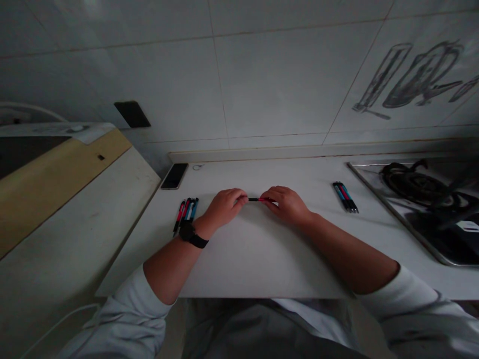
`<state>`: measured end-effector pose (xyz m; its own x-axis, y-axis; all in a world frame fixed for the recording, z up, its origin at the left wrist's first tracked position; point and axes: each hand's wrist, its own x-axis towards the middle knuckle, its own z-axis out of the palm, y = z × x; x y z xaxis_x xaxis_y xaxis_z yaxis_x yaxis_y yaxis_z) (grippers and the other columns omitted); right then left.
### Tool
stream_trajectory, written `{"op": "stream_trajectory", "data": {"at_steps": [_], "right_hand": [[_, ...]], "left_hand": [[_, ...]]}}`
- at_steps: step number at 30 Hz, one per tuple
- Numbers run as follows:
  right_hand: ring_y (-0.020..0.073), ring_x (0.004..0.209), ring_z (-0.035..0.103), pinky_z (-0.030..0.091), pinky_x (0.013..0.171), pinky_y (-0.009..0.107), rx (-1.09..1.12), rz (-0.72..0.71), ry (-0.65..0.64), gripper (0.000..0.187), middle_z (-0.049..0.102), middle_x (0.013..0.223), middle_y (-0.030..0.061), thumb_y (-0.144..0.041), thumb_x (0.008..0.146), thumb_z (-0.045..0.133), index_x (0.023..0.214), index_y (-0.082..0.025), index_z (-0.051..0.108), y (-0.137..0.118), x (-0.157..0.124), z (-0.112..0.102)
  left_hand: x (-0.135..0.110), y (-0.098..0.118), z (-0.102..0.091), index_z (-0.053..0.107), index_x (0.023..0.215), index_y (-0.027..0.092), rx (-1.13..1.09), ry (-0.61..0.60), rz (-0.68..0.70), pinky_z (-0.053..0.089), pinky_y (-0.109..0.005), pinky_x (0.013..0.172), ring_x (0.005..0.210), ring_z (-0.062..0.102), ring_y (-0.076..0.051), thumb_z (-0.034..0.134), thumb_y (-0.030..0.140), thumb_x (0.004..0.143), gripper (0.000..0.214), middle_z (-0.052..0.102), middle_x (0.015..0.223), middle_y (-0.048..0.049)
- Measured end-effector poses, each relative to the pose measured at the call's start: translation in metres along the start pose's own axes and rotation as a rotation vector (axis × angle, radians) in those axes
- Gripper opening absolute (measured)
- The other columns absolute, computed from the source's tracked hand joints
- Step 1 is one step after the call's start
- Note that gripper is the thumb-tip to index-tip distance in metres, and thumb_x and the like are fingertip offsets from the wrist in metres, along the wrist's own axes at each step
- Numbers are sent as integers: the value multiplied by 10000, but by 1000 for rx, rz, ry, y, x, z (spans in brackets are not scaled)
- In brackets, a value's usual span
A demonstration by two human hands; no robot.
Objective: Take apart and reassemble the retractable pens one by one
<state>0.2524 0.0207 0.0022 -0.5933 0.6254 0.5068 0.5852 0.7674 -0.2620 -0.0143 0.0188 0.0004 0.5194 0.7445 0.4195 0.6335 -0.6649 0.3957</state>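
Between my two hands a black and red pen (253,199) lies level, just over the white countertop. My left hand (226,203) pinches its black end between thumb and fingers. At the red end, my right hand (283,202) is closed round the barrel, hiding part of it. To the left, partly behind my watch wrist, lies a group of red and blue pens (186,212) with black ends. On the right, several more pens (345,197) rest side by side in a neat row.
A phone (174,176) lies at the back left, with a small ring-shaped object (198,167) beside it. The gas stove (422,199) takes up the right end of the countertop (258,259). A white cabinet-like box (75,199) stands at the left, and a tiled wall (269,85) closes the back.
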Motion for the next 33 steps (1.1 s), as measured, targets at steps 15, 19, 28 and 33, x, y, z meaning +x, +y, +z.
{"op": "stream_trajectory", "data": {"at_steps": [15,19,28,33], "right_hand": [[202,819,648,463,786,328,-7,14,-19,212,750,930,83,-295,1033,568,1031,-184,750,-4,2,-3],[200,809,641,464,772,323,-6,7,-25,199,737,904,76,-292,1027,580,1031,-182,746,-3,2,-2],[201,824,642,464,792,326,12,-5,-18,217,744,927,86,-295,1032,560,1040,-187,748,-1,1,-1],[202,825,644,463,786,324,12,4,-22,200,746,931,88,-275,1023,570,1041,-183,748,-2,1,-2]], "left_hand": [[1,4,-1,670,971,192,-13,-44,-10,510,-337,840,903,676,-198,492,280,1066,220,740,959,-52],[2,2,0,669,948,190,7,-48,1,505,-342,831,884,670,-202,555,265,1036,162,732,930,-48],[1,0,1,668,955,186,10,-32,36,501,-338,836,890,661,-195,486,279,1072,235,719,931,-49],[1,2,-1,647,991,186,7,-4,18,502,-333,819,892,649,-194,589,265,1019,102,703,961,-51]]}}
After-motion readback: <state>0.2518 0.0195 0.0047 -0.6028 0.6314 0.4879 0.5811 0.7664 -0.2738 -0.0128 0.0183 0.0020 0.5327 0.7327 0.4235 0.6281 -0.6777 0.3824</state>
